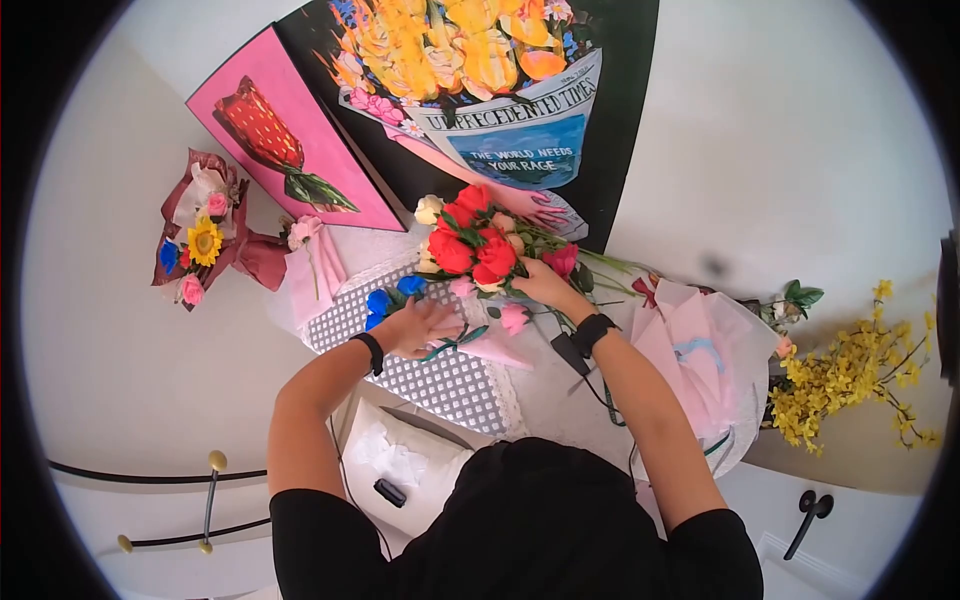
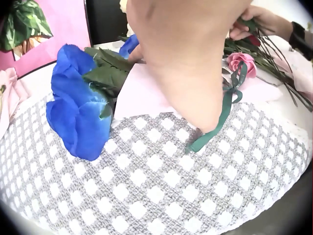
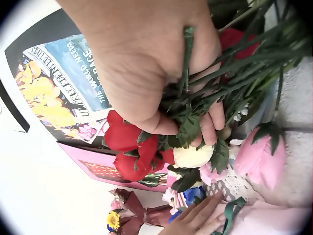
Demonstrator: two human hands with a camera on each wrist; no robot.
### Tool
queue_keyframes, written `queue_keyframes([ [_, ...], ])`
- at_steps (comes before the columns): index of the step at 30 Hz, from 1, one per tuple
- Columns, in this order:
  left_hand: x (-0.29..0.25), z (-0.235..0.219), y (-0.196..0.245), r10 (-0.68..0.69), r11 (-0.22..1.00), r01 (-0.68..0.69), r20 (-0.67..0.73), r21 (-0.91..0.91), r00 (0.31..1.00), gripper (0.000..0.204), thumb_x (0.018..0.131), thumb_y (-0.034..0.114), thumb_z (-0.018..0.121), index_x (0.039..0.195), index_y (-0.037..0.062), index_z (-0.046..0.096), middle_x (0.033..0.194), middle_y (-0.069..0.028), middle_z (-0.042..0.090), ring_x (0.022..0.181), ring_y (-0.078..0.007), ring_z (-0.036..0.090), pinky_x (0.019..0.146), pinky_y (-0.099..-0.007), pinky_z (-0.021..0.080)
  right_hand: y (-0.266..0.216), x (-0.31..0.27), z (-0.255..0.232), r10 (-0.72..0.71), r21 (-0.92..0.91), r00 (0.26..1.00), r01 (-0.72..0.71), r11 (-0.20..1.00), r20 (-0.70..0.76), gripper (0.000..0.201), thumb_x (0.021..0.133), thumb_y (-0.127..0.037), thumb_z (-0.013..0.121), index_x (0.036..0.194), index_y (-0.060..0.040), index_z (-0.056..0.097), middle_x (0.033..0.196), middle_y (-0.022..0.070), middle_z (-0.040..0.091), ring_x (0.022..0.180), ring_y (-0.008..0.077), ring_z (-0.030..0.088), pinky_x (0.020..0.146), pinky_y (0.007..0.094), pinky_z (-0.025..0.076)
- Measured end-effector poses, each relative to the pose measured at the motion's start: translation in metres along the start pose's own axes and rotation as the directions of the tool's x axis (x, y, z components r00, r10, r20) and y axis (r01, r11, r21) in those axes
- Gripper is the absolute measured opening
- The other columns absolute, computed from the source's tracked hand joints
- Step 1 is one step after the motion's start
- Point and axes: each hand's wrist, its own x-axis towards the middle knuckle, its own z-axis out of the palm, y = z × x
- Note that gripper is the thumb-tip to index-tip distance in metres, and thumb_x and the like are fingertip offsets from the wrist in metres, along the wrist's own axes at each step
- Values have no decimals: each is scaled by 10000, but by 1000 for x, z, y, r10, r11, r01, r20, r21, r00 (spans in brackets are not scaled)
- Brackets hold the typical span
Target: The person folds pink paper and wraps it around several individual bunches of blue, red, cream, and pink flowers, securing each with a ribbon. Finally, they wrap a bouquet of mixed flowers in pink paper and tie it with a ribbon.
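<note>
My left hand (image 1: 415, 328) rests on a small bouquet of blue roses (image 2: 80, 107), its fingers stretched over the pink wrapping paper (image 2: 139, 95). A green ribbon bow (image 2: 234, 90) ties that bouquet, which lies on a grey-and-white checked cloth (image 1: 410, 385). Farther back, my right hand (image 1: 548, 283) grips a bunch of green flower stems (image 3: 230, 88), with fingers curled round them under the blooms. Red roses (image 1: 470, 240) and a cream rose (image 3: 193, 155) show at the head of this bunch. A loose pink rose (image 1: 514, 318) lies between the two hands.
Two flower paintings stand behind the table, one with a pink background (image 1: 330, 190). A maroon-wrapped bouquet (image 1: 260, 262) lies at the left. To the right are pale pink wrapping paper (image 1: 680, 350) and yellow blossom branches (image 1: 830, 390). A white chair seat (image 1: 400, 460) stands in front.
</note>
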Motion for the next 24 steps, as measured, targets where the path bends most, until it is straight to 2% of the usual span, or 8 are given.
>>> queue_keyframes([
  [6, -3, 1, -1, -47, 999, 49, -86, 18, 995, 779, 759, 408, 606, 1399, 271, 183, 1378, -139, 310, 1194, -324, 374, 952, -558, 305, -21, -11, 2, 83, -29, 983, -80, 996, 164, 419, 756, -60, 534, 1165, 28, 503, 985, 63, 603, 852, 118, 540, 777, 254, 436],
  [11, -5, -19, -15, 129, 992, -130, -20, -9, 991, 684, 808, 426, 538, 1391, 256, 222, 1327, -132, 372, 1168, -293, 406, 925, -527, 321, -48, -23, -9, 14, 476, 980, -108, 873, 197, 422, 754, -32, 558, 1170, -5, 489, 993, 50, 607, 787, 113, 575, 687, 238, 468],
  [12, -6, -27, -17, 216, 976, -210, -263, 51, 940, 486, 805, 367, 529, 1236, 158, 448, 1133, -119, 524, 997, -276, 524, 813, -435, 415, -51, -27, -16, 13, 475, 982, -104, 874, 191, 422, 754, -32, 558, 1170, -5, 489, 993, 50, 607, 787, 113, 575, 687, 238, 468],
  [15, 18, -45, -21, 92, 994, -104, -289, -24, 953, 257, 773, 282, 530, 930, 82, 564, 852, -88, 581, 770, -259, 576, 645, -365, 451, -82, -42, -37, 69, 634, 956, -241, 735, 284, 444, 739, -24, 589, 1173, -10, 494, 1000, 46, 601, 843, 110, 570, 698, 246, 471],
  [18, 32, -85, -26, -104, 993, 42, -652, -111, 751, 165, 760, 218, 509, 778, 56, 536, 704, -104, 540, 653, -266, 564, 559, -350, 443, -133, -63, -56, 32, 479, 999, -49, 876, 43, 384, 738, -32, 618, 1113, -22, 537, 954, 34, 605, 809, 103, 572, 740, 261, 466],
  [21, 42, -177, -28, -454, 883, -81, -885, -463, 103, 325, 879, 313, 436, 928, 10, 543, 764, -150, 553, 708, -253, 581, 616, -320, 458, -128, -60, -83, -147, 390, 987, 112, 914, 61, 335, 744, -30, 619, 1072, -10, 549, 950, 33, 606, 799, 102, 577, 748, 265, 465],
  [23, 47, -221, -41, -709, 455, -623, -682, -636, 179, 605, 901, 525, 331, 1276, 50, 328, 1130, -110, 499, 995, -241, 531, 854, -373, 432, -144, -64, -97, -160, 342, 984, 124, 931, 80, 314, 748, -21, 617, 1054, -3, 549, 930, 32, 605, 801, 105, 579, 747, 269, 463],
  [24, 44, -255, -41, -664, 410, -680, -710, -607, 233, 646, 891, 534, 345, 1350, 91, 244, 1214, -126, 453, 1104, -258, 480, 930, -386, 390, -151, -67, -100, -131, 315, 991, 119, 941, 15, 313, 751, -23, 622, 1054, -2, 543, 922, 37, 604, 797, 106, 581, 744, 268, 463],
])
